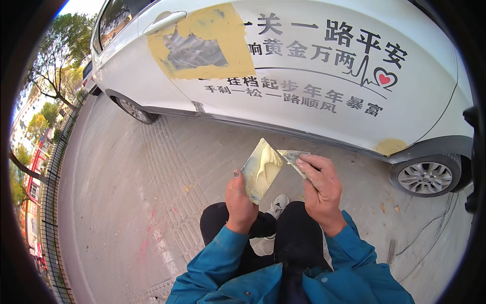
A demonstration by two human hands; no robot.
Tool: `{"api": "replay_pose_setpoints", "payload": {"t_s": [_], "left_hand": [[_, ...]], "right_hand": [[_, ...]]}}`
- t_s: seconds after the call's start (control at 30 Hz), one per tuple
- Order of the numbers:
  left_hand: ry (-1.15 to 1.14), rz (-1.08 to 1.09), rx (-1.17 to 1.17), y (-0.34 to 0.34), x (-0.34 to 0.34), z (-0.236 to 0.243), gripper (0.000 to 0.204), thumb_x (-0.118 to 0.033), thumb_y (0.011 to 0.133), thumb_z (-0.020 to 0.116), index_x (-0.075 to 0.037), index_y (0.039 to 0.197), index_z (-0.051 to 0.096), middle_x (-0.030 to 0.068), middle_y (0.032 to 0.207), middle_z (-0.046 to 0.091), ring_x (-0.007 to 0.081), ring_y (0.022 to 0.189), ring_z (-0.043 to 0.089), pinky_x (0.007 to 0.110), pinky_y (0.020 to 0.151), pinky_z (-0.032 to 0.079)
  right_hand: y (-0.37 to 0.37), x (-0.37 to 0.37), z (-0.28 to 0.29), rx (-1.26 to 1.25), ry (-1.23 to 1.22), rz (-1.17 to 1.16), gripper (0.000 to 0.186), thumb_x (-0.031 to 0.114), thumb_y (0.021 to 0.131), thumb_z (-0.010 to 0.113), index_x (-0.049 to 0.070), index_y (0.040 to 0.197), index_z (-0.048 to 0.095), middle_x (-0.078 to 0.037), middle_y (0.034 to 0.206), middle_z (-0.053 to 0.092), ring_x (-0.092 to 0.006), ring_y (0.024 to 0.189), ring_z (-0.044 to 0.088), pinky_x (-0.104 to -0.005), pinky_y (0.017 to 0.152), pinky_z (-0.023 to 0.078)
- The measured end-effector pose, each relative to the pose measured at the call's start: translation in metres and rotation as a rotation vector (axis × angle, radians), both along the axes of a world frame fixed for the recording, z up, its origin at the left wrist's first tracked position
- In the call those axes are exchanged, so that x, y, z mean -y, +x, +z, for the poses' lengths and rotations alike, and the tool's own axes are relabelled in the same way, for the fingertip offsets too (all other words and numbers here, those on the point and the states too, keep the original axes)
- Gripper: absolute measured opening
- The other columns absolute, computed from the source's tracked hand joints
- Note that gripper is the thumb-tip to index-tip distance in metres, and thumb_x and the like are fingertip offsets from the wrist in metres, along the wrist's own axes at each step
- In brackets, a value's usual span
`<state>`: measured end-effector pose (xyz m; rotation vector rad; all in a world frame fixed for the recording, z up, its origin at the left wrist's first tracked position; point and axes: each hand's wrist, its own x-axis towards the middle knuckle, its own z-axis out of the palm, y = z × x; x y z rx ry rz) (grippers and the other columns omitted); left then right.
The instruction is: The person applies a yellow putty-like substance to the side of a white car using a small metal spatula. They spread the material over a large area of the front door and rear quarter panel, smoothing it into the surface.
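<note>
Pale yellow body filler [267, 164] lies in a thick smear on a flat mixing board [257, 188]. My left hand [240, 202] grips that board by its lower left side, thumb along the edge. In my right hand [322, 192] a thin putty spreader [293, 159] is pinched between thumb and fingers, its edge close to the board's right side; whether the two touch I cannot tell. Ahead stands a white car [304, 76]. Its door carries a large patch of yellow filler [205, 71] around a bare grey area [195, 52].
A smaller filler patch [391, 146] sits beside the car's wheel [425, 177] at the right. Another wheel [134, 110] shows at the left. Dark lettering and a heart mark the door. Grey paving [126, 202] lies beneath, with a black fence [50, 218] and trees at far left.
</note>
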<state>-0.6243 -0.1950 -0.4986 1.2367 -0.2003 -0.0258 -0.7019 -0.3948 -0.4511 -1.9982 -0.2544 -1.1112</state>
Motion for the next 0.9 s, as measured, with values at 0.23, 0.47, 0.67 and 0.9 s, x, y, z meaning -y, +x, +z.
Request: {"api": "replay_pose_setpoints", "payload": {"t_s": [0.23,0.47,0.67,0.9], "left_hand": [[-0.057,0.145,-0.032,-0.050,-0.054,0.013,0.055,-0.043,0.118,0.042,0.004,0.111,0.070,0.0089,0.101,0.073,0.0142,0.090,0.067,0.032,0.081,0.053],[-0.119,0.123,0.001,-0.002,-0.042,0.016,0.058,-0.045,0.118,0.039,0.006,0.125,0.066,0.0132,0.112,0.074,0.0193,0.101,0.071,0.033,0.089,0.055],[-0.096,-0.041,0.312,0.122,-0.074,0.086,0.071,-0.054,0.117,0.034,0.009,0.133,0.064,0.0153,0.116,0.074,0.0204,0.099,0.075,0.034,0.085,0.059],[0.158,-0.126,0.475,0.255,-0.168,0.197,0.060,-0.051,0.117,0.043,0.004,0.121,0.068,0.0083,0.107,0.072,0.0135,0.091,0.070,0.028,0.084,0.057]], "right_hand": [[-0.008,-0.071,-0.030,0.032,-0.150,0.259,0.044,-0.006,0.082,0.072,0.012,0.121,0.079,-0.011,0.122,0.071,-0.0357,0.114,0.067,-0.0479,0.100,0.053],[-0.032,-0.031,-0.053,-0.196,-0.037,0.312,0.038,-0.007,0.086,0.066,0.010,0.117,0.080,-0.011,0.120,0.073,-0.0322,0.112,0.069,-0.0427,0.098,0.054],[-0.041,0.068,-0.059,-0.271,1.035,0.299,0.037,0.001,0.103,0.056,0.001,0.138,0.067,-0.008,0.138,0.069,-0.0254,0.128,0.064,-0.0418,0.112,0.049],[0.026,0.061,-0.079,-0.247,1.429,0.526,0.055,0.009,0.104,0.056,0.005,0.158,0.048,-0.008,0.154,0.059,-0.0257,0.143,0.054,-0.0476,0.123,0.040]]}}
